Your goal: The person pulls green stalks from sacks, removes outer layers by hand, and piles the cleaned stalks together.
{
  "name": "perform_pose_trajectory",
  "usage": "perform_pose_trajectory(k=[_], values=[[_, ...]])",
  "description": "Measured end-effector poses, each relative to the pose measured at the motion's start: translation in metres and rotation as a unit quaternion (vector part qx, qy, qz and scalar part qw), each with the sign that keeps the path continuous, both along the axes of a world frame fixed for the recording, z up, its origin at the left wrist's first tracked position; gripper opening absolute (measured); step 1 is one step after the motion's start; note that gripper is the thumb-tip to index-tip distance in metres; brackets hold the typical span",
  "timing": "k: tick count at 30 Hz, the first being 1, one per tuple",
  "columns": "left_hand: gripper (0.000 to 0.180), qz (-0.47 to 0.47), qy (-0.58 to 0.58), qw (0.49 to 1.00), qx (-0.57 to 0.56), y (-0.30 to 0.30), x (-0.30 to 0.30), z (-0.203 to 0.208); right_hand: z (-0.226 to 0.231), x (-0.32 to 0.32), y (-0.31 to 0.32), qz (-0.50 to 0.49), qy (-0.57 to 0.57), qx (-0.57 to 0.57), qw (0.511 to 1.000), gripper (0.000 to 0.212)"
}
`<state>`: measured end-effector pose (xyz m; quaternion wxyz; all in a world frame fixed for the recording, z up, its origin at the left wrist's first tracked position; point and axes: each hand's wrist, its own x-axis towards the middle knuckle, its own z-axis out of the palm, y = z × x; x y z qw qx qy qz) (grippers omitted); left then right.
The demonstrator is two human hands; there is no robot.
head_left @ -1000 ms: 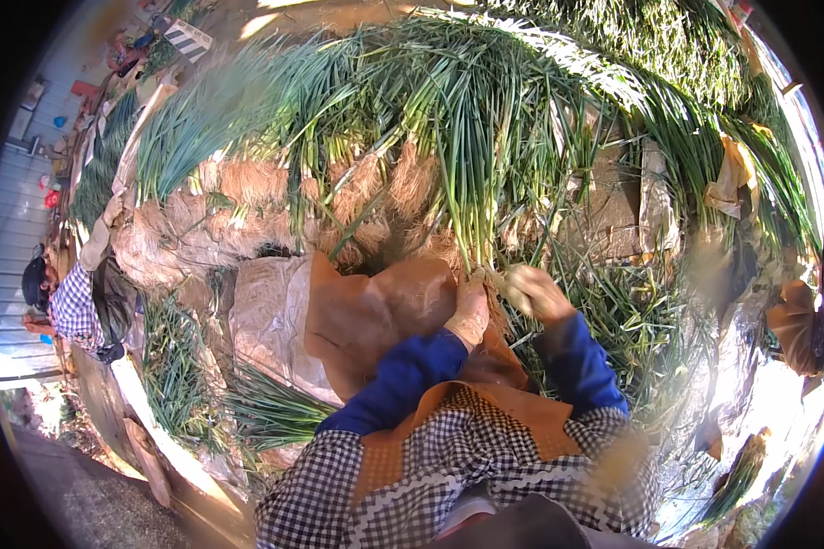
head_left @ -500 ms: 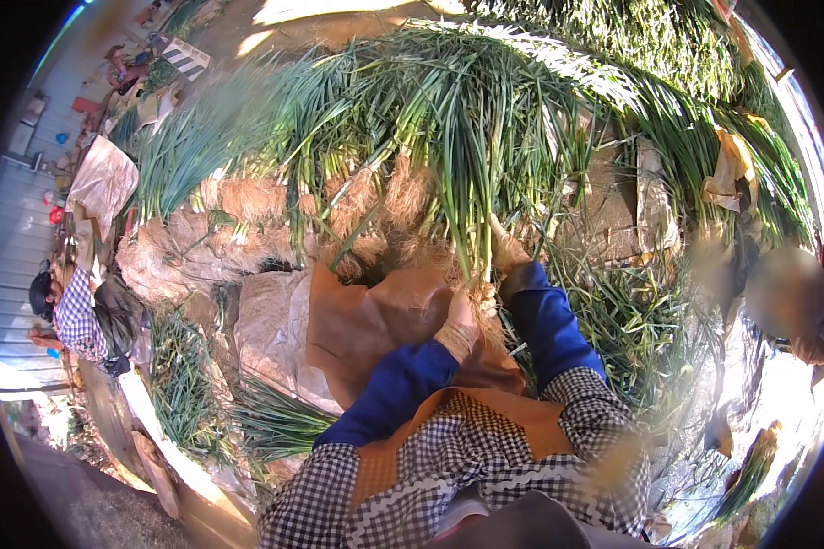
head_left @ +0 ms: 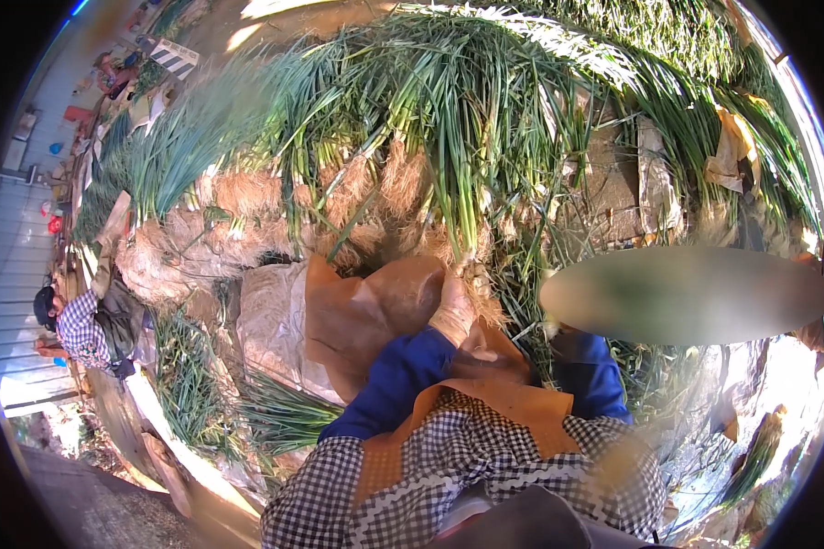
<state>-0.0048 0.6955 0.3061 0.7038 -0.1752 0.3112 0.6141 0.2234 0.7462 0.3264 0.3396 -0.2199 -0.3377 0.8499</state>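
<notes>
Your left hand (head_left: 454, 309) is closed around the root end of the green onion bunch (head_left: 467, 215), whose stalks stretch away ahead of it. Your right hand has just drawn back rightward from the stalks, apparently leaving the left alone to steady them; blur hides its grip, so you cannot tell. Brown sheeting (head_left: 366, 316) lies left of your gripping hand; rooted bunches (head_left: 247, 192) beyond.
</notes>
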Motion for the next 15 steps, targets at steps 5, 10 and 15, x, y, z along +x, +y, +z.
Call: perform_pose_trajectory(k=[5, 10, 15], values=[[0.024, -0.006, -0.039, 0.999, 0.023, 0.002, -0.001, -0.011, -0.016, 0.011, 0.014, -0.014, -0.295, 0.312, 0.903, 0.039], [0.022, -0.057, -0.137, 0.984, 0.099, 0.005, 0.003, -0.009, -0.061, -0.081, 0.050, 0.136, -0.253, 0.222, 0.932, 0.048], [0.024, -0.028, -0.114, 0.989, 0.087, -0.008, -0.005, -0.020, -0.012, -0.126, 0.021, 0.088, -0.338, 0.197, 0.916, 0.032]])
